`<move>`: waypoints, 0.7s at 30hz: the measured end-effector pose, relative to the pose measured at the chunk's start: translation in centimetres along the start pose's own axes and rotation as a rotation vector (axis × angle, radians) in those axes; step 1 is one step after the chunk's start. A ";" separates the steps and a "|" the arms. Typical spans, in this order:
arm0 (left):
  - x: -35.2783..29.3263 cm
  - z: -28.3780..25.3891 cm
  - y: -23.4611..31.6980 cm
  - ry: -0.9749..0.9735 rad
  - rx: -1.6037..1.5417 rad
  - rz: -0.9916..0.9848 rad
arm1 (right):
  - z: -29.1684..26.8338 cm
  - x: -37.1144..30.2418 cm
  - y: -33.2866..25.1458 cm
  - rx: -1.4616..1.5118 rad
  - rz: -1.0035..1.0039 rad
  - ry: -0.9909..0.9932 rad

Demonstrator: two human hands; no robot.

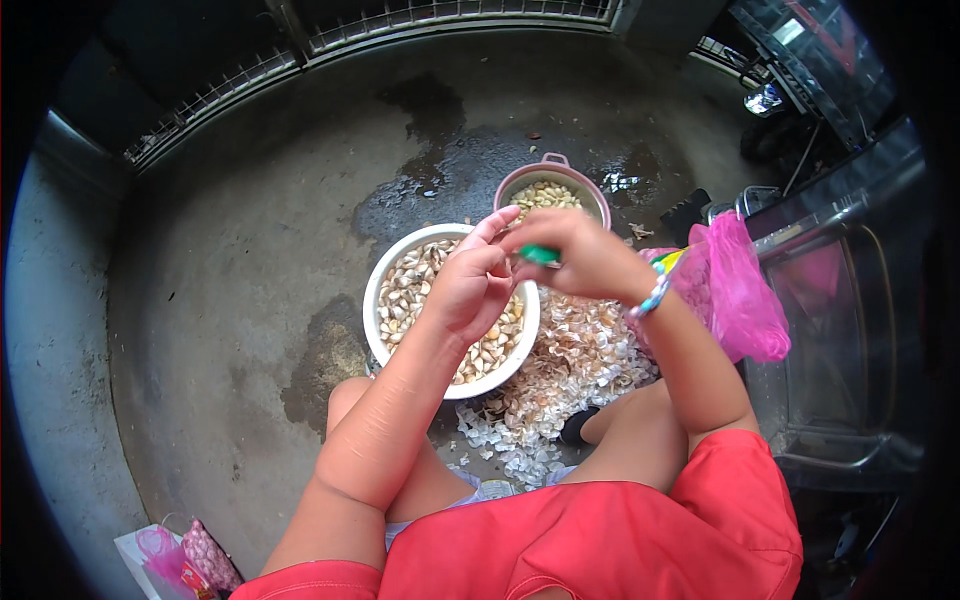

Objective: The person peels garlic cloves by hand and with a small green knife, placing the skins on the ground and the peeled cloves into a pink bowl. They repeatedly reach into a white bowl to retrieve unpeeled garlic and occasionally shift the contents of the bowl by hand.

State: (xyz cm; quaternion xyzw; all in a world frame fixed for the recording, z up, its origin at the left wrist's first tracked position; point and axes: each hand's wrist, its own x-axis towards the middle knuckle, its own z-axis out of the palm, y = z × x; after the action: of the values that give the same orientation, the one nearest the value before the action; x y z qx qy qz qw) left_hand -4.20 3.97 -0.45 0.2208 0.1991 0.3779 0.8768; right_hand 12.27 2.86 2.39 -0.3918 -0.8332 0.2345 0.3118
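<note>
Over the white basin (372,318) of unpeeled garlic cloves (405,285), my two hands meet at the fingertips. My left hand (472,288) is raised with its fingers curled in a pinch; whatever sits between them is hidden. My right hand (580,252), slightly blurred, grips a small green-handled tool (540,255) whose working end does not show. Just beyond the hands stands a pink basin (603,200) with a loop handle, holding pale peeled cloves (545,194). A heap of papery garlic skins (590,350) lies on the floor right of the white basin.
A bright pink plastic bag (735,290) sits at the right by a dark plastic chair (830,340). Wet patches (440,185) darken the concrete floor. A reddish mesh bag (208,556) lies at the lower left. Metal grilles (450,20) close off the far side.
</note>
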 end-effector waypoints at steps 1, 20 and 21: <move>0.1 0.5 -0.3 0.006 0.035 -0.004 | -0.1 -0.6 -0.5 -0.017 0.010 0.006; -0.9 2.4 -3.2 -0.021 0.386 0.200 | -1.2 -8.4 -4.0 0.877 0.466 0.216; -1.1 2.6 -3.1 -0.039 0.365 0.163 | -1.4 -8.1 -4.5 0.560 0.422 0.228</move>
State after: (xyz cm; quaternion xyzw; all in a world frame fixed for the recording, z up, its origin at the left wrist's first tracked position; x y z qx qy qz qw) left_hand -1.73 0.61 0.24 0.3987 0.2289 0.4009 0.7924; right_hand 15.01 -6.10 3.52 -0.4780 -0.5978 0.4674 0.4424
